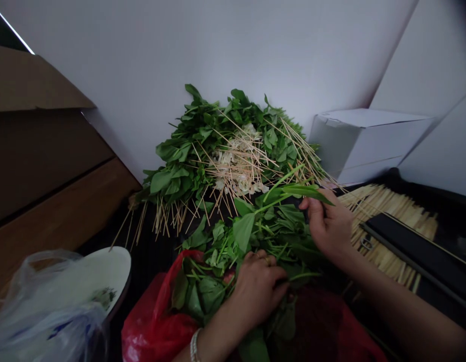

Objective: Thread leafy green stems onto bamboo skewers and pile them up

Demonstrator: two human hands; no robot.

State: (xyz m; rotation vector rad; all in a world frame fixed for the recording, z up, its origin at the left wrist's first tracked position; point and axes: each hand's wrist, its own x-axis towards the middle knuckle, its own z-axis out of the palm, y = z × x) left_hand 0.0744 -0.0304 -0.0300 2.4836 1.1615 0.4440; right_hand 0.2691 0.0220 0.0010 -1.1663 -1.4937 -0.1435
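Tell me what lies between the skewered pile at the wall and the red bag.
In the head view, loose leafy greens lie between the skewered pile and the red bag; both hands work in them.

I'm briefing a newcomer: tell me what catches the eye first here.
A heap of skewered greens against the white wall stands out first. In front, the right hand pinches a leafy stem while the left hand presses into loose greens in a red plastic bag. Bare bamboo skewers lie to the right.
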